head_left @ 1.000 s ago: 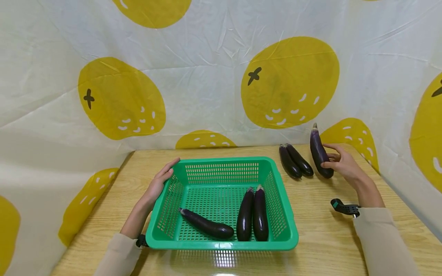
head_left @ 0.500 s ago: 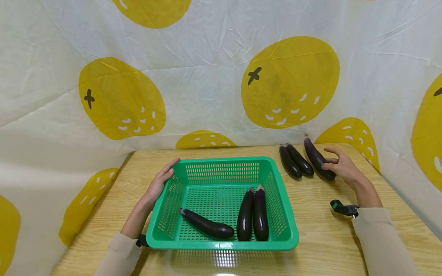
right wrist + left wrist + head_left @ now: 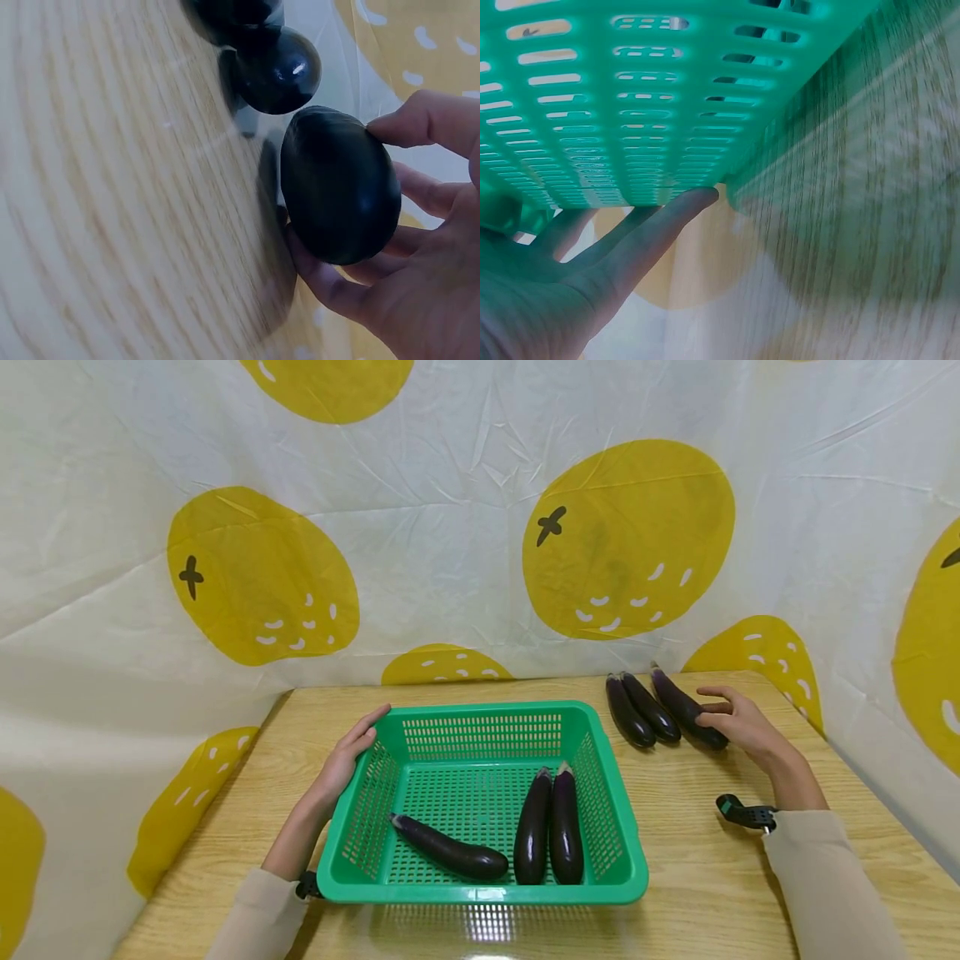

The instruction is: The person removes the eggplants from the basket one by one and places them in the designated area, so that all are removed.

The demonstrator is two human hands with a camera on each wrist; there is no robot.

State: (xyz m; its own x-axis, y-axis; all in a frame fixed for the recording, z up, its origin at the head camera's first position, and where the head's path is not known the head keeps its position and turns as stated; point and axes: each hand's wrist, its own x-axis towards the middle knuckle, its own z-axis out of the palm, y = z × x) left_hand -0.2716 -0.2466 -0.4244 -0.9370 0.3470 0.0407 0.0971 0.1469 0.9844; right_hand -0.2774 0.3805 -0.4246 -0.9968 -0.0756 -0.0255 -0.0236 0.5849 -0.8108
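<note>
A glossy dark purple eggplant (image 3: 678, 703) lies at the back right of the table, its stem pointing to the back left. My right hand (image 3: 742, 722) holds its rounded near end from the right, thumb on one side and fingers round the other. In the right wrist view that eggplant (image 3: 341, 187) shows end-on between the thumb and fingers. Just left of it lie two more eggplants (image 3: 630, 712), side by side. My left hand (image 3: 343, 766) rests with straight fingers along the left side of the green plastic basket (image 3: 480, 893); its fingers (image 3: 660, 236) lie against the outer wall.
Inside the basket, two eggplants (image 3: 532, 831) lie together at the right and another eggplant (image 3: 450, 850) lies slantwise at the front left. The wooden table (image 3: 690, 852) meets a white curtain (image 3: 450, 568) with yellow fruit prints at the back.
My right hand has lowered its eggplant and turned it, the stem end swinging left toward the pair of eggplants. My left hand and the basket stay where they were.
</note>
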